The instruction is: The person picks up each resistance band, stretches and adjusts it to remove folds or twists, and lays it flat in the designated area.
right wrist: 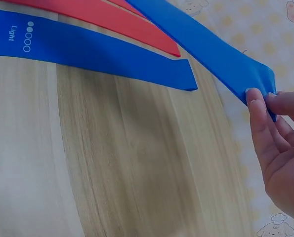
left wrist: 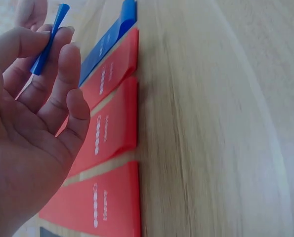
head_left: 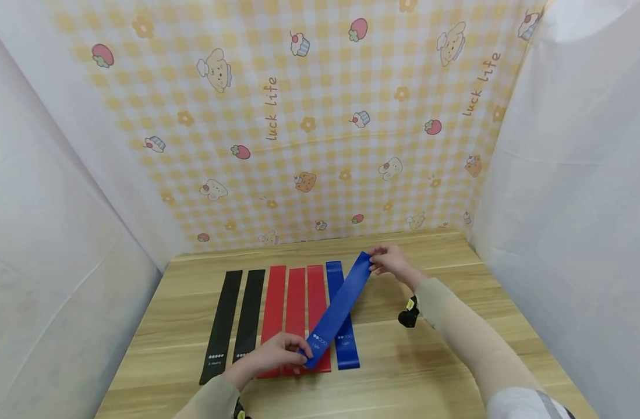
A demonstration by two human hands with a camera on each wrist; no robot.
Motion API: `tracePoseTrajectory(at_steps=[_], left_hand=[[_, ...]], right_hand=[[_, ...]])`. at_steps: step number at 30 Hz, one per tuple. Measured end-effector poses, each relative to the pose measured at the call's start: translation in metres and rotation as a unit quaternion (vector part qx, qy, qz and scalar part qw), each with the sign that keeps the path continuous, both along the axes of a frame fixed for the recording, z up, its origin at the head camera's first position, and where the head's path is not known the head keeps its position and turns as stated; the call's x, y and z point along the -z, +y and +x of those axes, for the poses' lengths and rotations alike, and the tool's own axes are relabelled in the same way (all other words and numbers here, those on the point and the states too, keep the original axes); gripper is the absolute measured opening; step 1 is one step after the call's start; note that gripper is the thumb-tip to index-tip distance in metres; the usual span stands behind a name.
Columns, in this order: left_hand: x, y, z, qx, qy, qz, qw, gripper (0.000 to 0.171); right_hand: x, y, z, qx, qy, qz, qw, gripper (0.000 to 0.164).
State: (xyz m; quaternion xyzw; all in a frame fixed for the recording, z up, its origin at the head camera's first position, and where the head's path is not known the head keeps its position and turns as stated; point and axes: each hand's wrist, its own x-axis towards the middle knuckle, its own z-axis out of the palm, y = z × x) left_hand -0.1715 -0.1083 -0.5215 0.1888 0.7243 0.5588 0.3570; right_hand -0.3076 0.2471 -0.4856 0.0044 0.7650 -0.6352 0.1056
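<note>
A blue resistance band (head_left: 342, 302) marked "Light" is stretched out flat between both hands, slanting above the table. My left hand (head_left: 279, 356) pinches its near end between thumb and fingers. At the far end, the right hand (head_left: 392, 263) pinches the band's corner, also seen in the right wrist view, where the hand (right wrist: 280, 143) grips the blue tip. Beneath lies a second blue band (head_left: 346, 349), also printed "Light", partly covered by the held one. Left of it lie several red bands (head_left: 297, 302), one showing "Heavy" in the left wrist view.
Two black bands (head_left: 226, 314) lie in the row's left part. Wooden table (head_left: 393, 378) surface extends in front and to the right. A checked cloth (head_left: 320, 145) hangs behind, and white curtains (head_left: 561, 174) stand at both sides.
</note>
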Motion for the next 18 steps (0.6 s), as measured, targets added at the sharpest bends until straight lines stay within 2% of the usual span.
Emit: tracePoseTrajectory(at_steps=[10, 18], left_hand=[[0.0, 0.031, 0.006, 0.0, -0.004, 0.0, 1.0, 0.01], [0.009, 0.061, 0.01, -0.017, -0.007, 0.004, 0.9998, 0.008]], right_hand=[[0.0, -0.006, -0.011, 0.032, 0.037, 0.013, 0.999, 0.004], [-0.003, -0.011, -0.019, 0.043, 0.037, 0.037, 0.998, 0.019]])
